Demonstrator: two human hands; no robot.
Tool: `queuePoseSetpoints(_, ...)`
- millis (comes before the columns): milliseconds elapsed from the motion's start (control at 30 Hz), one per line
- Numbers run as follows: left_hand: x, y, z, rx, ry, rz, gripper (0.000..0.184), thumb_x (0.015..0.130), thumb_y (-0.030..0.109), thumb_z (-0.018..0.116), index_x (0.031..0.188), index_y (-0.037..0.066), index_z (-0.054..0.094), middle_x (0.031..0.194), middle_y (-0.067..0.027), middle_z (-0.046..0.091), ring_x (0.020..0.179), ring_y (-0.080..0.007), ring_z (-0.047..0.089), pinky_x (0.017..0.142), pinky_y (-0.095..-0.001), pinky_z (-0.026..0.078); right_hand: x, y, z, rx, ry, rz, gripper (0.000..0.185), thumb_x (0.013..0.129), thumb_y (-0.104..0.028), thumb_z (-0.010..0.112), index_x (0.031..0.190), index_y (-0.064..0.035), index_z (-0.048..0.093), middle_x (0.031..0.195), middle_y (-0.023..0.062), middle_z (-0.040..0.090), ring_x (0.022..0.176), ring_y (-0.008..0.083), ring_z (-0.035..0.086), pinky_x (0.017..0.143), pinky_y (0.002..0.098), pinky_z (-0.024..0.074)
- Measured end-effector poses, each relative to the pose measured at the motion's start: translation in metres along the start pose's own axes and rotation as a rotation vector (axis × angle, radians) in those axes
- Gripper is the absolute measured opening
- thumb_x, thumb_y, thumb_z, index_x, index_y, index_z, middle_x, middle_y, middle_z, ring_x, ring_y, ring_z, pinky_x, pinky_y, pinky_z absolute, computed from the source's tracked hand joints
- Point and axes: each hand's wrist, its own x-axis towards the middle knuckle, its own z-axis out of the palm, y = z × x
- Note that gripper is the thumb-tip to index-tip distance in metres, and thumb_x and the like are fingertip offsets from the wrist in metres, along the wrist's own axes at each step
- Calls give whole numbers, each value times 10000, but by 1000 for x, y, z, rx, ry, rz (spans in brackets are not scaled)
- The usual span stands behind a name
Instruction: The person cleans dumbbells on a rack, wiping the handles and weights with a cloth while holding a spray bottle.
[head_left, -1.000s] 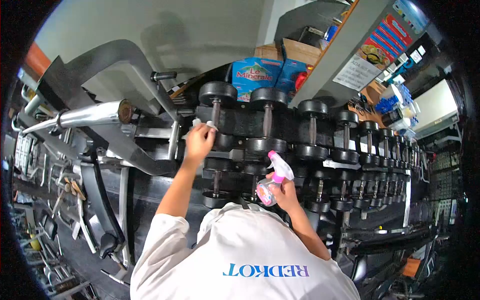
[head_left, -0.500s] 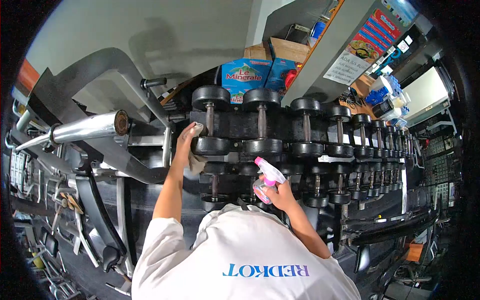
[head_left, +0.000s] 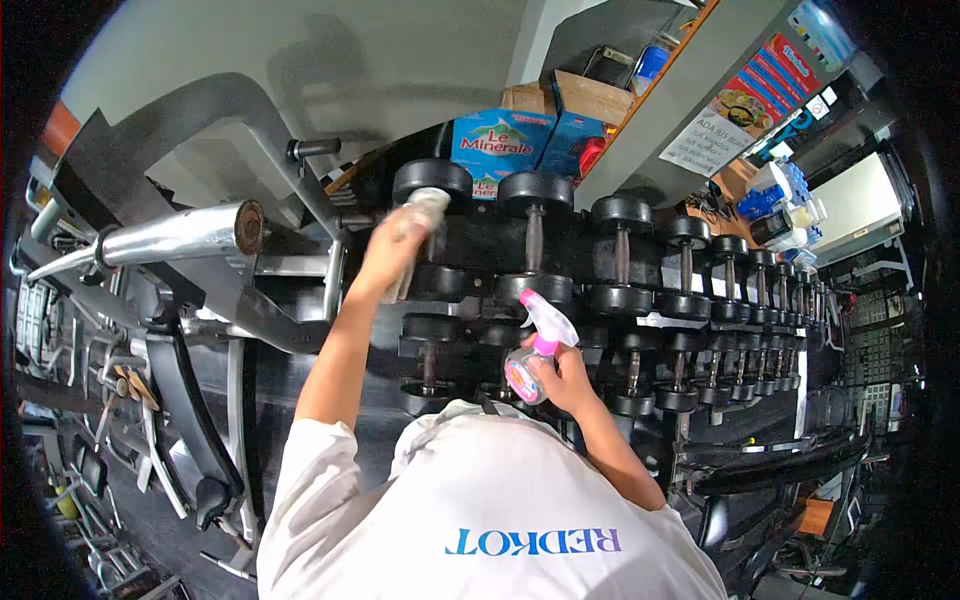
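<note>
My left hand [head_left: 393,250] grips a pale cloth [head_left: 428,205], pressed against the leftmost dumbbell [head_left: 432,178] of the upper row. The cloth hangs down over that dumbbell's handle and hides part of it. In my right hand [head_left: 562,378] is a spray bottle [head_left: 545,335] with a pink and white trigger head and a clear body with a pink label. The bottle stands tilted in front of the lower row, its nozzle pointing up and to the left. Just beyond it is the second dumbbell [head_left: 535,288] of the upper row.
Two rows of black dumbbells run right along the rack [head_left: 580,262]. A chrome bar end [head_left: 215,232] juts in from a machine at left. Blue water cartons [head_left: 498,140] stand behind the rack. A bench [head_left: 780,462] lies at right.
My left hand has moved up and right with the cloth, from the side of the leftmost dumbbell onto its upper head. The spray bottle has shifted slightly and turned more upright.
</note>
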Motion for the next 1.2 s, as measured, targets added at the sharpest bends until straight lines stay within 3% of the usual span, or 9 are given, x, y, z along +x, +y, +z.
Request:
queuePoseSetpoints(67,-5,6,20,729,-363,-99,393,862,438,624,1139,162,668,1119,-168,652,1051,-319,605,892,-413,496,2,-5,0,-9,3,-53,304,827,-148,622,1090,3,599,990,132,667,910,223,638,845,350,484)
queuePoseSetpoints(167,-12,3,29,808,-292,160,313,816,412,643,963,144,714,888,-161,686,915,-337,650,790,-466,523,3,-5,-1,-12,33,-139,301,832,-150,617,1088,7,605,987,130,669,918,228,641,844,353,485)
queuePoseSetpoints(433,-14,-6,35,786,-33,59,437,915,429,552,723,55,673,694,-211,639,683,-410,639,654,-475,519,-16,13,-16,35,61,-54,286,820,-128,600,1081,-12,599,992,106,652,934,193,612,857,345,466)
queuePoseSetpoints(567,-16,-28,23,369,286,-219,539,957,477,501,725,13,649,648,-191,635,625,-403,601,641,-480,471,-25,22,-20,99,51,4,302,797,-103,588,1087,-21,582,1037,82,619,1018,190,566,920,359,425)
queuePoseSetpoints(700,-43,-14,-6,-932,580,-410,499,966,600,387,1066,160,601,950,-24,627,809,-239,603,725,-374,509,-30,34,-22,171,113,-87,437,789,-79,639,1210,1,559,1100,101,632,987,179,623,899,344,474)
queuePoseSetpoints(733,-68,-38,-25,-1001,317,-335,633,941,653,381,1083,77,600,976,-46,647,924,-221,618,845,-386,492,-32,31,-24,154,166,-123,483,777,-68,645,1242,-1,533,1174,115,598,987,186,628,906,347,475)
queuePoseSetpoints(933,-193,-17,13,-1053,409,-828,675,961,635,310,1413,140,397,1333,-108,521,1149,-321,554,933,-484,489,-48,48,-40,152,177,-156,628,720,23,609,1335,-33,494,1326,107,528,969,177,628,859,321,507)
queuePoseSetpoints(1067,-244,-21,50,-1136,401,-1051,619,962,598,383,1332,115,499,1184,-117,606,1044,-296,595,924,-470,495,-46,65,-45,-153,152,-392,344,774,-93,688,1113,-58,638,956,76,640,844,156,622,731,296,491)
queuePoseSetpoints(1200,-234,48,71,-999,358,-1018,655,933,635,418,1300,100,510,1150,-146,618,984,-315,620,886,-486,520,-45,55,-49,207,-195,-38,174,815,-138,700,960,-58,648,811,51,627,743,147,604,692,300,478)
